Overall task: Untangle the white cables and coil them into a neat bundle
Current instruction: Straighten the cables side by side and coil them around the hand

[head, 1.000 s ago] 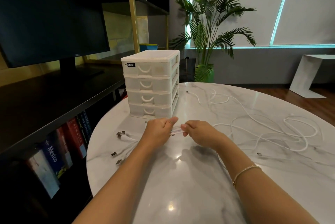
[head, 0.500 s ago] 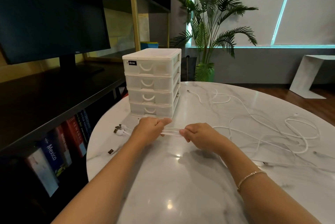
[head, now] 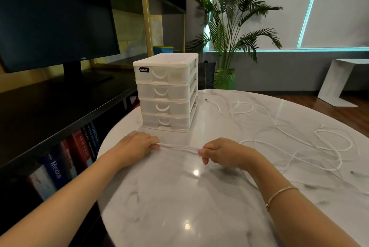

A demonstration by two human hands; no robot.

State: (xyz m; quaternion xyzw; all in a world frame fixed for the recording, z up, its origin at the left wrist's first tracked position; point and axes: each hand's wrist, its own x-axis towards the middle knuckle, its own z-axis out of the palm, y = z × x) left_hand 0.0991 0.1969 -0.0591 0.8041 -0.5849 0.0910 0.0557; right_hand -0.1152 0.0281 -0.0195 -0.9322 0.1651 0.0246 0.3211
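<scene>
Just 4 shut drawers, contents unclear

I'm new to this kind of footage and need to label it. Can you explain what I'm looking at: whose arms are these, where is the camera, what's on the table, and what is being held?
There is no machine here. A person wears a wide-angle camera on the head, so you look forward and down along their own two bare arms. The left hand and the right hand each grip a few strands of the white cables, which run straight between them just above the round marble table. The rest of the cables lie in loose, tangled loops on the table to the right. A white four-drawer organizer stands on the table beyond the hands, all drawers closed. A bracelet sits on the right wrist. Off the table are a dark monitor, a bookshelf and a potted palm.
</scene>
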